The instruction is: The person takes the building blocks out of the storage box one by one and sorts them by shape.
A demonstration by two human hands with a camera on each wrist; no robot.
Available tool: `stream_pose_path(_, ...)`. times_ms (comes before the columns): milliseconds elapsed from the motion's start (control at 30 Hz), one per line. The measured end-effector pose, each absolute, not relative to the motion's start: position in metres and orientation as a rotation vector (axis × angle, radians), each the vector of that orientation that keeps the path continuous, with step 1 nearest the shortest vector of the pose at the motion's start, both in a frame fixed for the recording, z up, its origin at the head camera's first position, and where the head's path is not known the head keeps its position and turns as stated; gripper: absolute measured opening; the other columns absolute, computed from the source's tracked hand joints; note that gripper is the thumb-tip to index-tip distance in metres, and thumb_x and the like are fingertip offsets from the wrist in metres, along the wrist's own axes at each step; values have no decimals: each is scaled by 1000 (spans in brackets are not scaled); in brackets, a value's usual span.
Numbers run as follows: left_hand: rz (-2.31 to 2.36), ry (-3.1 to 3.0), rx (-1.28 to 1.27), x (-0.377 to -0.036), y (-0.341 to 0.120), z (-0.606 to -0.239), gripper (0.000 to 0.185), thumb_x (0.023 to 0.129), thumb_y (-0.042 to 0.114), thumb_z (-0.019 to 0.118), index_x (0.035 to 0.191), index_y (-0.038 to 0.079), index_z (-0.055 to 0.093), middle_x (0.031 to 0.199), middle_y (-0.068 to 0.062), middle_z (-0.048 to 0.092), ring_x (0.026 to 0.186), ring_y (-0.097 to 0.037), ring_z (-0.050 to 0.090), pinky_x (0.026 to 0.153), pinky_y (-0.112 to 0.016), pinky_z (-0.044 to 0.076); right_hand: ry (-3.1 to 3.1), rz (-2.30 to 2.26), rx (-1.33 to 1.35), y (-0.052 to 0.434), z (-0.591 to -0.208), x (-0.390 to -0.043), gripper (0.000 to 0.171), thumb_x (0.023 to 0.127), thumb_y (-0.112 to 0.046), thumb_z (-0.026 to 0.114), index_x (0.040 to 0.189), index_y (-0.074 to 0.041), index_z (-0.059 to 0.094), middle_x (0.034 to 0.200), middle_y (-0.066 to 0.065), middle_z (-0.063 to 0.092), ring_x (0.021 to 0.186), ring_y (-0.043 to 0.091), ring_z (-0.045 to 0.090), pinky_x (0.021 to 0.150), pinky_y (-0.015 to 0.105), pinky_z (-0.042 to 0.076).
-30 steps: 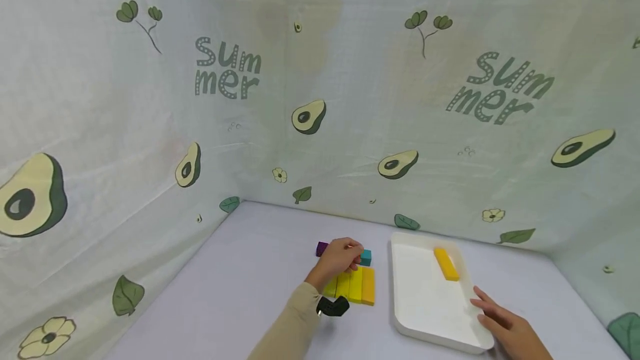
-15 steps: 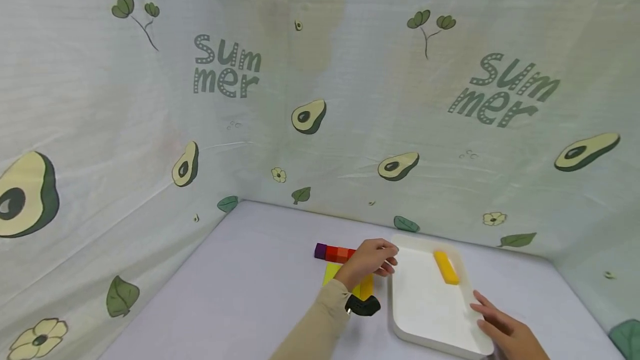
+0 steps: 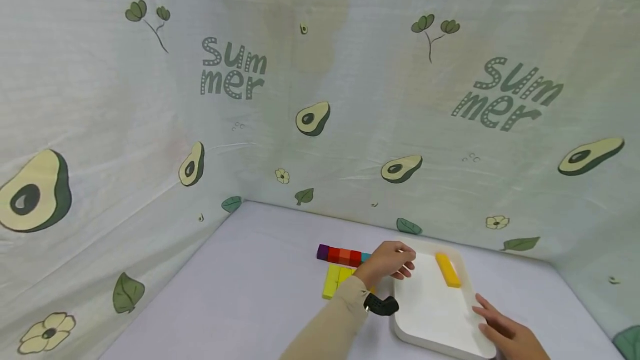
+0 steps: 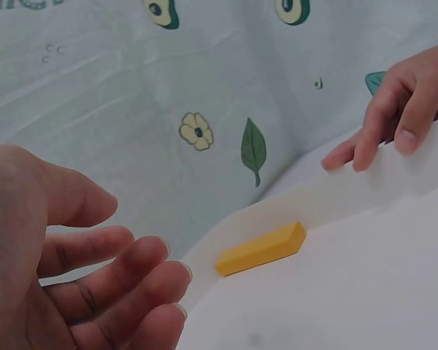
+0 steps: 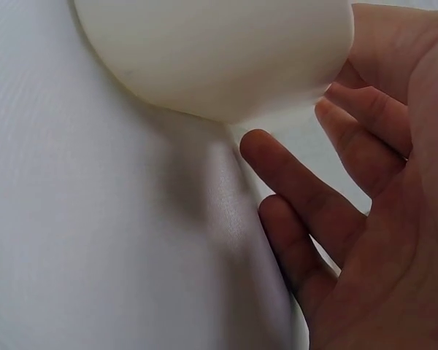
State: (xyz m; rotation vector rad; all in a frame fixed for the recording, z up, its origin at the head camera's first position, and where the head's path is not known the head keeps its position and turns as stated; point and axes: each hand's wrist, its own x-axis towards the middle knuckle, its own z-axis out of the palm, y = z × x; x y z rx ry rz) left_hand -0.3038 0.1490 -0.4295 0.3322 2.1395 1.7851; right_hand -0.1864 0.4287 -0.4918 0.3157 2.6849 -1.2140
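My left hand hovers over the left rim of a white tray, its fingers loosely curled. The left wrist view shows nothing in my left hand. An orange-yellow block lies alone at the far end of the tray, ahead of those fingers; the same block shows in the left wrist view. My right hand rests with straight fingers on the tray's near right corner, and in the right wrist view my right hand lies against the rounded tray corner.
Left of the tray, a row of purple, red and teal blocks lies on the pale table, with yellow blocks in front of it, partly hidden by my left wrist. Avocado-print cloth walls close in the back and left.
My left hand has moved right, from the coloured blocks to over the tray's left rim. The right hand has stayed at the tray's corner.
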Motion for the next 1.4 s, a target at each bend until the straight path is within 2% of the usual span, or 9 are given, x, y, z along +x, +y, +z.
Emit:
stream_pose_path(200,1778,2114,357,-302,158,-430,13,98,27,66,97,15,70,84,-8,69,75,-27,70,69,-35,59,2711,-1193,309,427,-490,-184,79,90,-61,63,142,-2,55,157,16,26,141,49,27,101,62,41)
stream_pose_path(467,1799,2086,371,-299,171,-433,11,98,23,66,96,13,71,84,-10,69,69,-22,67,67,-35,59,2693,-1226,331,422,-494,-184,78,89,-61,64,142,-5,56,158,13,26,141,48,28,101,61,42)
stream_pose_path(733,1699,2136,412,-302,194,-436,11,97,21,66,95,10,71,81,-4,66,67,-19,66,63,-32,58,2709,-1234,343,424,-496,-183,79,88,-62,65,141,-4,56,158,13,27,141,48,29,101,61,41)
stream_pose_path(867,1644,2165,402,-303,203,-435,12,96,19,66,96,8,70,82,-3,65,67,-19,65,65,-32,58,2718,-1240,340,423,-494,-182,77,89,-60,65,141,-3,56,158,14,28,141,48,29,101,60,42)
stream_pose_path(1000,1574,2235,348,-302,211,-437,12,94,19,66,91,8,69,79,-2,64,67,-19,64,69,-32,55,2737,-1225,321,421,-490,-181,73,92,-57,64,140,-3,57,157,16,28,141,49,30,101,61,41)
stream_pose_path(1100,1532,2263,326,-302,218,-439,11,92,19,68,86,9,68,77,-1,64,66,-17,63,64,-31,49,2751,-1215,331,420,-489,-179,70,93,-54,64,140,-2,57,157,16,29,140,49,31,101,60,42)
stream_pose_path(1200,1533,2247,315,-302,225,-443,11,90,17,69,83,9,67,74,1,60,62,-15,57,59,-28,42,2761,-1225,336,420,-489,-179,68,93,-52,65,139,-2,58,157,16,29,140,48,31,101,58,43)
stream_pose_path(1300,1545,2229,299,-304,231,-448,11,89,16,70,81,9,66,63,2,50,50,-13,41,53,-26,35,2763,-1248,346,419,-491,-179,68,93,-51,66,139,-2,59,157,14,30,141,47,32,102,57,43)
stream_pose_path(1400,1566,2220,286,-305,238,-453,11,89,15,71,81,11,65,60,2,44,47,-13,32,52,-25,34,2763,-1254,360,420,-491,-180,69,91,-53,67,138,-3,59,157,13,30,141,47,31,102,56,43)
